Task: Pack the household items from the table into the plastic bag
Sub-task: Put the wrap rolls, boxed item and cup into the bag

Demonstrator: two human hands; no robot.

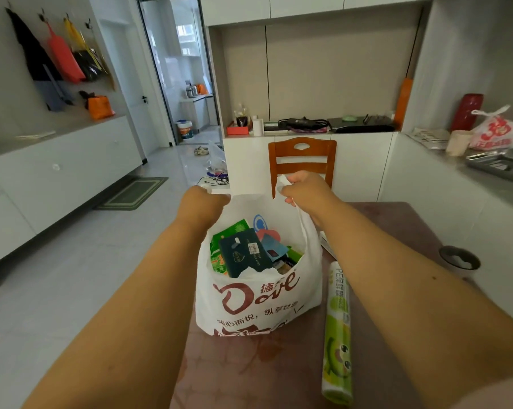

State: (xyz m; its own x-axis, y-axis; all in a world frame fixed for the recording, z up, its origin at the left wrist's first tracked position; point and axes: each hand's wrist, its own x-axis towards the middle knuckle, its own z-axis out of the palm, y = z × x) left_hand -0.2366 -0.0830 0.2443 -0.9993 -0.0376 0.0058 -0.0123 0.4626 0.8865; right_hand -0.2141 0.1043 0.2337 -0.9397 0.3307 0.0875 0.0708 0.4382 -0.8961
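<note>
Both hands are gripping the handles of the white Dove plastic bag (258,296), which is standing on the reddish-brown table (249,373). The left hand (203,206) is curling round the left handle, its fingers hidden behind the wrist, so how tightly they are closing cannot be told. The right hand (304,187) is bunching the right handle in curled fingers, with white plastic poking out above the knuckles. Between and just below the two grips the bag's mouth is gaping open, and packed items are showing inside it: a dark blue box (244,252) with a white label, a green packet (225,240) beside it toward the left-hand grip, and blue and red packets (265,231) further back. Below the right-hand grip, just beside the bag's outer wall, a green-and-white roll of PE cling film (338,335) is lying lengthwise on the table, unpacked. Under the right forearm a white box (326,245) is peeking out against the bag. Further out past that forearm a dark round dish (459,257) is sitting on the table. Beyond both grips a wooden chair (302,159) is standing at the table's far edge
</note>
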